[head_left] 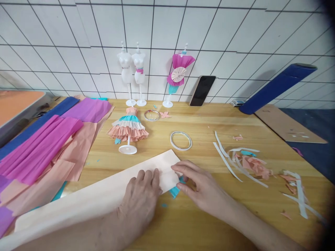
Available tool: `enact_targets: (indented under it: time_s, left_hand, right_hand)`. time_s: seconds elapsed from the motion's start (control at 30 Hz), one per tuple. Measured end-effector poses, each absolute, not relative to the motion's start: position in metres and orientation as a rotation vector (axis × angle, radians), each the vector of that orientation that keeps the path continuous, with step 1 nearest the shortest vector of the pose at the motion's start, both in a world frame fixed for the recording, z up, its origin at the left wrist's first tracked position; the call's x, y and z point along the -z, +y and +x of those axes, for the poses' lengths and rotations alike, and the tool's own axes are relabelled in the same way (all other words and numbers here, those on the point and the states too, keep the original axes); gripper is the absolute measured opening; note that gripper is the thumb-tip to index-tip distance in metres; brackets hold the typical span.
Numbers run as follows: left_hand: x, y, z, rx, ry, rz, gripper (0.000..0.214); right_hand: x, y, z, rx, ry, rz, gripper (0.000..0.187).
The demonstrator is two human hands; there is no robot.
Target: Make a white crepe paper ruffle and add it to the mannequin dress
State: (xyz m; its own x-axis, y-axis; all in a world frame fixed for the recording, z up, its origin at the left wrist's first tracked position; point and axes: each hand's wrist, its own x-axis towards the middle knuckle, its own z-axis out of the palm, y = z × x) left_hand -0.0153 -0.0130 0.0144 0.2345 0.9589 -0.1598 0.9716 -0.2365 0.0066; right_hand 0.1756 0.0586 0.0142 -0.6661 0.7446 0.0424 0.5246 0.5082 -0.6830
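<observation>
A long pale peach paper sheet (104,195) lies across the wooden table (204,223) from the lower left to the middle. My left hand (141,198) presses flat on its right end, fingers stretched. My right hand (199,184) pinches the sheet's right edge, where a small teal paper piece (175,191) pokes out beneath. Behind them lies a small mannequin in a tiered peach, teal and white paper dress (128,129).
Pink, purple, blue and peach crepe sheets (44,143) are piled at left. Two bare mannequins (133,69) and one in a magenta dress (178,73) stand by the tiled wall, near a phone (202,90). Tape rings (181,140), paper scraps (251,164), a blue roll (277,87) also lie here.
</observation>
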Motion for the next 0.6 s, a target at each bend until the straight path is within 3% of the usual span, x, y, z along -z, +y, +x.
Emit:
enact_targets:
  time_s: [0.1,0.3,0.5,0.6]
  left_hand:
    - [-0.013,-0.017,-0.014,0.120,1.932,2.321,0.040]
    - [-0.024,-0.014,-0.015,0.052,1.902,2.063,0.012]
    - [-0.030,-0.015,-0.018,0.018,1.809,1.975,0.013]
    - [-0.025,-0.019,-0.022,-0.058,1.750,1.947,0.014]
  right_hand:
    - [-0.012,0.060,0.172,-0.981,-2.492,-1.099,0.043]
    - [-0.019,0.062,0.166,-1.025,-2.614,-1.033,0.056]
    - [-0.026,0.057,0.165,-0.998,-2.658,-0.993,0.025]
    - [-0.021,0.059,0.165,-1.016,-2.612,-0.940,0.020]
